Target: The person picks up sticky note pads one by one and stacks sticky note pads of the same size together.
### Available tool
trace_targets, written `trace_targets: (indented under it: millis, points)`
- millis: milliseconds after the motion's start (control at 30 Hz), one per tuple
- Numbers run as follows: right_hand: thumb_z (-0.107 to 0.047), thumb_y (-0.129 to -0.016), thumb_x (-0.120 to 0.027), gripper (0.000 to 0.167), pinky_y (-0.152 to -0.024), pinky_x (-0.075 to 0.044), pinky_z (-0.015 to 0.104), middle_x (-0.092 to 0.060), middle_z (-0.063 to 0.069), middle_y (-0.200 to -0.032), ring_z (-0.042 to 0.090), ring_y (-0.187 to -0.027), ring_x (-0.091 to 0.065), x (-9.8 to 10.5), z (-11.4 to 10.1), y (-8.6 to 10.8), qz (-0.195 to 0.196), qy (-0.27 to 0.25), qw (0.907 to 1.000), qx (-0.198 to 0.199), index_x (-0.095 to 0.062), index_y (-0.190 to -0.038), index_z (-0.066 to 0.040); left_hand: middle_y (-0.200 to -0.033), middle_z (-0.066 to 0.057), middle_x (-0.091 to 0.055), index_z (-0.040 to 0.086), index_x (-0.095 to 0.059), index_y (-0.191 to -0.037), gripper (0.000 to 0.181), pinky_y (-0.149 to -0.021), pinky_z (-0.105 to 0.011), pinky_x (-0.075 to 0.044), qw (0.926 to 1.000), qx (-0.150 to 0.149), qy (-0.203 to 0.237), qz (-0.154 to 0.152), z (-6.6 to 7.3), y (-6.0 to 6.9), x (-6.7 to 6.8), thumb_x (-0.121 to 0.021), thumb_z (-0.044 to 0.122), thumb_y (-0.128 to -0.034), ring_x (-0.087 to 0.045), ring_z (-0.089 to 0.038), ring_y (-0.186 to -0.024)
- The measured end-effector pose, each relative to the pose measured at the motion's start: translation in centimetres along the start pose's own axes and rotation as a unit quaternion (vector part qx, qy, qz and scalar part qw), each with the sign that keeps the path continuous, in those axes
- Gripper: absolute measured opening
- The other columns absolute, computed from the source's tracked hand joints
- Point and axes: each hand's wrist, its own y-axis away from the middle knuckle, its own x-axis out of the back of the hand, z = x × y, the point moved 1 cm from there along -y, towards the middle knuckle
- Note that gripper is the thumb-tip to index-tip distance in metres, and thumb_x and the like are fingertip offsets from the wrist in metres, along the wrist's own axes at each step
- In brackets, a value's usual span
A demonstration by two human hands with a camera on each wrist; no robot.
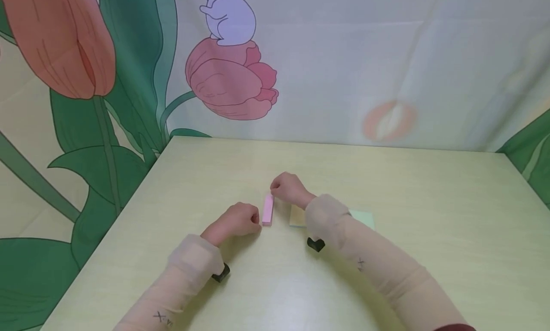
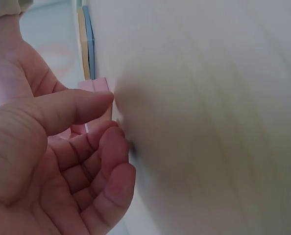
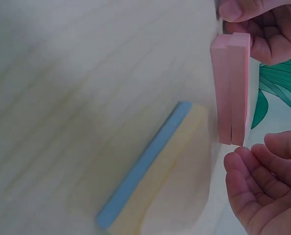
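Two slim pink bars (image 3: 231, 88) lie one on the other; in the head view the pink stack (image 1: 268, 210) stretches away from the person. My left hand (image 1: 238, 219) is beside its near end, fingers loosely bent, with a gap between thumb and fingertips in the left wrist view. At the far end is my right hand (image 1: 291, 187), its fingers also loosely curled and nothing pinched between them. Whether the fingertips touch the bars is unclear. Under the right forearm lies a flat yellow piece (image 1: 297, 216) on a blue layer (image 3: 145, 164).
A pale green sheet or pad (image 1: 363, 218) shows to the right of the right sleeve, partly covered by it. The pale table (image 1: 429, 192) ends at a hanging cloth (image 1: 326, 82) printed with tulips. Dark wrist camera mounts (image 1: 315, 245) hang under both cuffs.
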Motion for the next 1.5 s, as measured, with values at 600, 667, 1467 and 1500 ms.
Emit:
trace_targets:
  millis: [600,667,1467,1500]
  points:
    - [-0.006,-0.082,-0.054,0.016,-0.055,-0.036,0.017,-0.066,0.007,-0.090,0.011,-0.064,-0.047,-1.0,0.1,-0.2,0.002,0.020,0.9998,-0.001,-0.069,-0.088,-0.004,-0.057,0.003,-0.041,0.009,-0.051,-0.065,0.020,-0.051,-0.020,-0.028,0.9989,-0.025,0.019,0.035,0.3,-0.5,-0.9,-0.066,0.017,-0.0772,-0.037,-0.011,-0.055]
    - [-0.006,-0.082,-0.054,0.016,-0.055,-0.037,0.017,-0.066,0.007,-0.090,0.011,-0.064,-0.047,-1.1,0.1,-0.2,0.001,0.021,0.9998,-0.001,-0.069,-0.088,-0.003,-0.057,0.003,-0.041,0.009,-0.051,-0.066,0.020,-0.051,-0.020,-0.028,0.9990,-0.023,0.019,0.034,0.3,-0.5,-0.9,-0.065,0.017,-0.0773,-0.037,-0.011,-0.055]
    - [-0.003,-0.081,-0.052,0.019,-0.061,-0.041,0.020,-0.065,0.010,-0.096,0.014,-0.071,-0.051,-1.3,0.2,0.0,0.013,-0.001,0.9998,-0.018,-0.067,-0.092,-0.002,-0.060,0.002,-0.046,0.008,-0.056,-0.068,0.015,-0.054,-0.020,-0.031,0.9997,-0.002,0.021,-0.009,0.1,-1.0,-0.4,-0.067,0.014,-0.0751,-0.041,-0.012,-0.058]
    - [-0.003,-0.081,-0.051,0.018,-0.058,-0.040,0.019,-0.065,0.009,-0.093,0.013,-0.068,-0.050,-1.3,0.3,0.0,0.015,-0.004,0.9996,-0.023,-0.067,-0.090,-0.002,-0.062,0.002,-0.047,0.008,-0.056,-0.069,0.012,-0.054,-0.020,-0.032,0.9995,0.003,0.022,-0.020,0.1,-1.0,-0.1,-0.067,0.012,-0.0747,-0.042,-0.012,-0.059]
